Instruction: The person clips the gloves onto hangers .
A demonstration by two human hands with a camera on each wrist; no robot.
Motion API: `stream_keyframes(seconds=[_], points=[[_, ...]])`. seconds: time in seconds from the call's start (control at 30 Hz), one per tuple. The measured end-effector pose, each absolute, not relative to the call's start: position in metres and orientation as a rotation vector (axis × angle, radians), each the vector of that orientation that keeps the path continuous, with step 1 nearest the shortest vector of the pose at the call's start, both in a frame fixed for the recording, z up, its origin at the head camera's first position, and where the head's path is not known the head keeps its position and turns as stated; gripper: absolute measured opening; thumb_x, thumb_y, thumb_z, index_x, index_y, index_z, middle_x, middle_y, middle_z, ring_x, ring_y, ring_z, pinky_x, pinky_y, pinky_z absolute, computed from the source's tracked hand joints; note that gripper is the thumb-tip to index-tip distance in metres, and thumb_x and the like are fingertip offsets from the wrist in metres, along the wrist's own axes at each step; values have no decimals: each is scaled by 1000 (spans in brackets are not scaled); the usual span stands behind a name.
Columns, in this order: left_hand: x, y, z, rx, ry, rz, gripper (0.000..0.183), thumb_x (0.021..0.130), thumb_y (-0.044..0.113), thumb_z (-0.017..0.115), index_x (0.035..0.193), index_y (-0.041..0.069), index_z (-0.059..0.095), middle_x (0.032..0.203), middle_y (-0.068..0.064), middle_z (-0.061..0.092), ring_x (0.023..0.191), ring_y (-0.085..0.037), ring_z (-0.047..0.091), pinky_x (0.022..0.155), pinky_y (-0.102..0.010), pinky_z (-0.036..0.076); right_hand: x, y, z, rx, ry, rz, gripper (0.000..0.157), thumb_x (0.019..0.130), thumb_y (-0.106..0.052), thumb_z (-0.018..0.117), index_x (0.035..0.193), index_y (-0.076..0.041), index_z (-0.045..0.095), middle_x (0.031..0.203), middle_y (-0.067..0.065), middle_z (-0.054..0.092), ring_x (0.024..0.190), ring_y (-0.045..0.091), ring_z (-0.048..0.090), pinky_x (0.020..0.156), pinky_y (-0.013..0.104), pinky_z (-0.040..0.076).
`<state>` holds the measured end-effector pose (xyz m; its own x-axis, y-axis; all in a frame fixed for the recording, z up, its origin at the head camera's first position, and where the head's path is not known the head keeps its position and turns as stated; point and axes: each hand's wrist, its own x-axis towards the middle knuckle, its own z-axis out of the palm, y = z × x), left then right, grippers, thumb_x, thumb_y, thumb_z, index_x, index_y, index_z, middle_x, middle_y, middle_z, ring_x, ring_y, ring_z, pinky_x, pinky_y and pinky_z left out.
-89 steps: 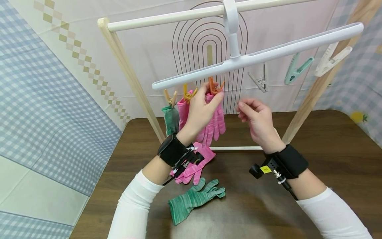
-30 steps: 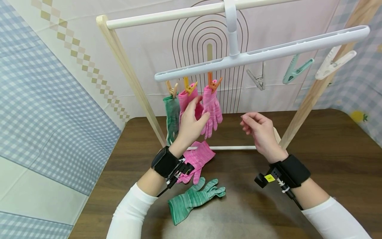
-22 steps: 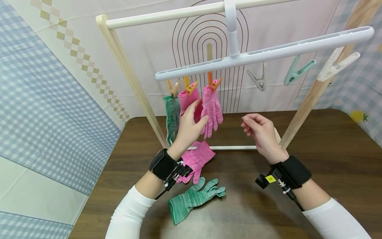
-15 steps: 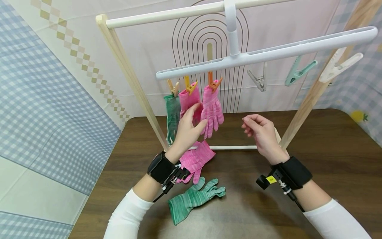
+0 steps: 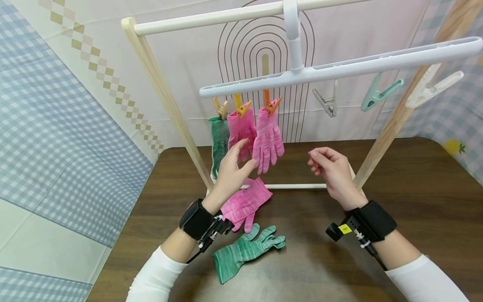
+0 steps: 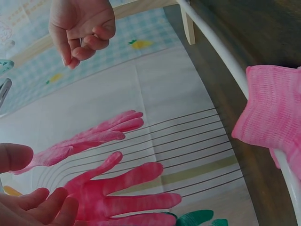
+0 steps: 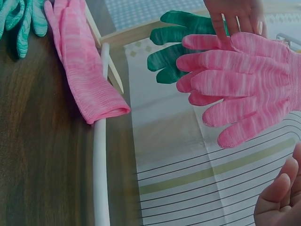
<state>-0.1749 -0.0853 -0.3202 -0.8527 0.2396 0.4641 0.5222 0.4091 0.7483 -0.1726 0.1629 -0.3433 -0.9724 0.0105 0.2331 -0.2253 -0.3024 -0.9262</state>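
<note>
In the head view my left hand (image 5: pixel 232 170) is in front of the hanging pink gloves, fingers spread and nothing held. Just past its thumb hangs a pink glove (image 5: pixel 268 140) from an orange clothespin (image 5: pixel 271 107). Behind its fingertips is another pink glove (image 5: pixel 240 126) on a yellow clothespin (image 5: pixel 242 110). Farther left, a green glove (image 5: pixel 219 138) hangs from a beige clothespin (image 5: pixel 221 108). My right hand (image 5: pixel 332 170) floats to the right of the gloves, fingers loosely curled and holding nothing. In the right wrist view the orange-pinned pink glove (image 7: pixel 240 80) overlaps the green one (image 7: pixel 171 44).
A white hanger (image 5: pixel 256 83) slants from the rod (image 5: pixel 211 20) of a wooden rack. Silver (image 5: pixel 329 100), mint (image 5: pixel 381 92) and white (image 5: pixel 430 88) clips dangle on its right half. On the brown table (image 5: pixel 294 268) lie a pink glove (image 5: pixel 247 201) and a green glove (image 5: pixel 245 253).
My left hand has come away from the orange clothespin, down and left. My right hand has lowered slightly and moved right. The hanger's right end has swung lower and farther right.
</note>
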Motion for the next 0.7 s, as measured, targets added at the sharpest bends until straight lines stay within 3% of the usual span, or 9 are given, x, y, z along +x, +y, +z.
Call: stream_keyframes(seconds=[0.7], points=[[-165, -101, -340, -651, -2494, -1279, 54, 84, 16, 56, 133, 4, 37, 130, -14, 48, 120, -27, 40, 97, -49, 35, -171, 169, -354, 292, -1930, 2351, 10, 87, -15, 57, 86, -6, 60, 68, -3, 59, 58, 8, 51, 51, 15, 45]])
